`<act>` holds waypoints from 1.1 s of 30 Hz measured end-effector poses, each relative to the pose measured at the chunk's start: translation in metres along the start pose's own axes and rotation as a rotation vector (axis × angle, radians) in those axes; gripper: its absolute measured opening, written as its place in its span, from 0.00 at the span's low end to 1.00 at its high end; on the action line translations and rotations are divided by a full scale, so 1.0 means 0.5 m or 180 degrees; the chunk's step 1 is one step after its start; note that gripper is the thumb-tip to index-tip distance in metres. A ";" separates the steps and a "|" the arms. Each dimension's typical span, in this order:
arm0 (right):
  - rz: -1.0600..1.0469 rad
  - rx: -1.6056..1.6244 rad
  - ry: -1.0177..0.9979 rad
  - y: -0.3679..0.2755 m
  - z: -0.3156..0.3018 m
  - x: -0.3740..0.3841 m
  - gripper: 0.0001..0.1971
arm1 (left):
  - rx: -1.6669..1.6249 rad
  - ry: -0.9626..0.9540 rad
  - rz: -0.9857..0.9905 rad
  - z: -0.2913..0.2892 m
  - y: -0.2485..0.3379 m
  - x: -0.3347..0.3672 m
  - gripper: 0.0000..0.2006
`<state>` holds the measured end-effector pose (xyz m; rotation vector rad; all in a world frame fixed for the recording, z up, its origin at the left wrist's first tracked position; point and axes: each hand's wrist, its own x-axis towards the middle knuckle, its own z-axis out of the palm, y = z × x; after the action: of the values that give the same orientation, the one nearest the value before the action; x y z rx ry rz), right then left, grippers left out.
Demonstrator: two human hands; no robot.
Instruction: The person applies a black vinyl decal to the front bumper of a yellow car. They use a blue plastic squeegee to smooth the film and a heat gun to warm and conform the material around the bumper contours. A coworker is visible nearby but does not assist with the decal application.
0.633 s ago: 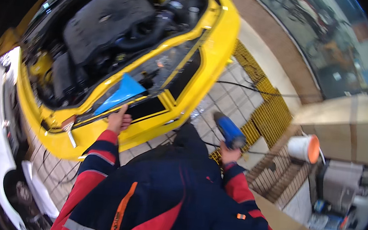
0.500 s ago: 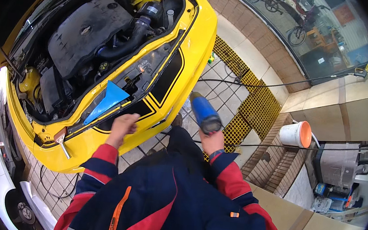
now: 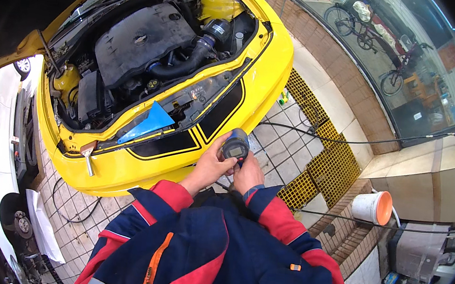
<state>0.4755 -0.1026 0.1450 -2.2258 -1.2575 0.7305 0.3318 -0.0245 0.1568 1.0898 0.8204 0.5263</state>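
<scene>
Both my hands are on a heat gun (image 3: 233,146) with a dark round rear end and a small grey display turned up toward me. My right hand (image 3: 249,176) is closed round its handle. My left hand (image 3: 210,166) grips it from the left, with the thumb beside the red part under the display. The nozzle end is hidden from view. Just beyond, a yellow car's front bumper (image 3: 271,88) shows black stripe panels. A blue triangular sheet (image 3: 149,124) lies on the front edge of the engine bay, and a flat brush (image 3: 88,155) rests on the bumper further left.
The open engine bay holds a black engine cover (image 3: 145,36). Yellow floor grating (image 3: 325,160) and a black hose (image 3: 344,139) lie to the right. A white bucket (image 3: 365,206) with orange inside sits on brick steps. A white car (image 3: 5,118) stands at left.
My left hand has moved right from beside the bumper and taken hold of the heat gun. The heat gun has turned so its rear display faces me.
</scene>
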 end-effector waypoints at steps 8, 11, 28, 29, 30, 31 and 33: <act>0.0153 0.0156 -0.0123 0.093 -0.038 0.021 0.26 | 0.1291 0.0627 0.0329 0.110 -0.031 0.049 0.42; 0.0182 0.0100 -0.0090 0.118 -0.045 0.030 0.25 | 0.1261 0.0569 0.0217 0.125 -0.037 0.064 0.42; 0.0114 0.0071 -0.0138 0.137 -0.051 0.030 0.25 | 0.1214 0.0514 0.0190 0.136 -0.042 0.069 0.41; 0.0126 0.0060 -0.0149 0.134 -0.050 0.028 0.25 | 0.1178 0.0487 0.0167 0.134 -0.043 0.067 0.41; 0.0139 0.0047 -0.0161 0.132 -0.050 0.025 0.25 | 0.1145 0.0460 0.0103 0.133 -0.044 0.065 0.41; 0.0168 0.0036 -0.0157 0.129 -0.049 0.023 0.25 | 0.1104 0.0440 0.0005 0.131 -0.045 0.064 0.41; 0.0243 0.0028 -0.0158 0.126 -0.048 0.019 0.24 | 0.1127 0.0392 0.0139 0.125 -0.046 0.061 0.41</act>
<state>0.5344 -0.1272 0.1209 -2.2719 -1.1957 0.8235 0.3996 -0.0459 0.1398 1.4126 1.0252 0.4992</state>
